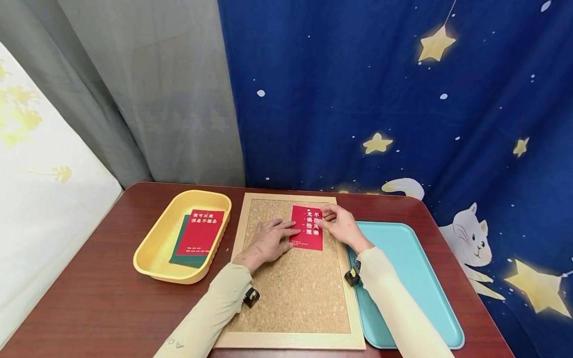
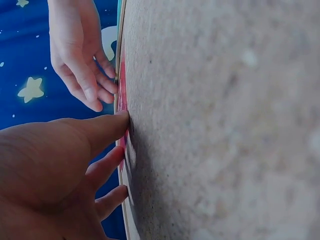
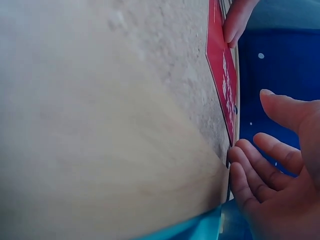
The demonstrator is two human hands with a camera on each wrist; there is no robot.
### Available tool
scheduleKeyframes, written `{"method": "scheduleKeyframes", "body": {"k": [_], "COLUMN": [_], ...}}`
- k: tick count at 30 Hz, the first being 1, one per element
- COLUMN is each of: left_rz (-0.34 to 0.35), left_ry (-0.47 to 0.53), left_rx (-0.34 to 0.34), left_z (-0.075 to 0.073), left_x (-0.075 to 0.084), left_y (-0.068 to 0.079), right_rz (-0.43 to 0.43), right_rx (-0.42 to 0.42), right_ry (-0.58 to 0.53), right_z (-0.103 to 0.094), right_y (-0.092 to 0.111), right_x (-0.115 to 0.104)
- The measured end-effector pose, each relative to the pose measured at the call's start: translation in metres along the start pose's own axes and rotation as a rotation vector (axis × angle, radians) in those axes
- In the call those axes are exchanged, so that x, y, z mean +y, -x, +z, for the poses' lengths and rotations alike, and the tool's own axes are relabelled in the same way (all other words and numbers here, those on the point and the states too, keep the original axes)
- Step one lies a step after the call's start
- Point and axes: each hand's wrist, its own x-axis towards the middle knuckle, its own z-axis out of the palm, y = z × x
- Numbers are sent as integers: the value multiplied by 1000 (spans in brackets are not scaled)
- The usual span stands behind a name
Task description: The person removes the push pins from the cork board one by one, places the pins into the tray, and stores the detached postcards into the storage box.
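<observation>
A red card [image 1: 301,242] with white Chinese characters lies on the upper part of a wood-framed cork board [image 1: 309,293]. My left hand [image 1: 268,242] rests on the card's left side, fingers extended and thumb toward its lower edge. In the left wrist view, the left thumb and fingertips meet the board's surface along the card. My right hand [image 1: 343,226] is at the card's right edge, its fingers loosely bent with nothing between them. The right wrist view shows those fingertips at the board beside the card's corner, the thumb raised. A small pale dot marks the card's top.
To the left stands a yellow basin [image 1: 154,266] holding another red card [image 1: 201,233] over a dark green card [image 1: 179,253]. A light blue tray [image 1: 416,293] lies at the right, partly under the right forearm. Curtains [image 1: 358,99] hang behind the brown table [image 1: 89,298].
</observation>
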Motion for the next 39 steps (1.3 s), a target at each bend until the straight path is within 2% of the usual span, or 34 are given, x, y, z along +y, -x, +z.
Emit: {"method": "scheduleKeyframes", "body": {"k": [14,25,39], "left_rz": [5,22,16], "left_ry": [1,18,20], "left_rx": [-15,0,-20], "left_z": [-1,0,-1], "left_x": [0,0,-1], "left_y": [0,1,0], "right_rz": [8,14,-55], "right_rx": [-28,-38,-67], "right_ry": [45,58,128], "right_z": [1,4,7], "right_y": [-11,-18,-26], "right_x": [4,3,2]}}
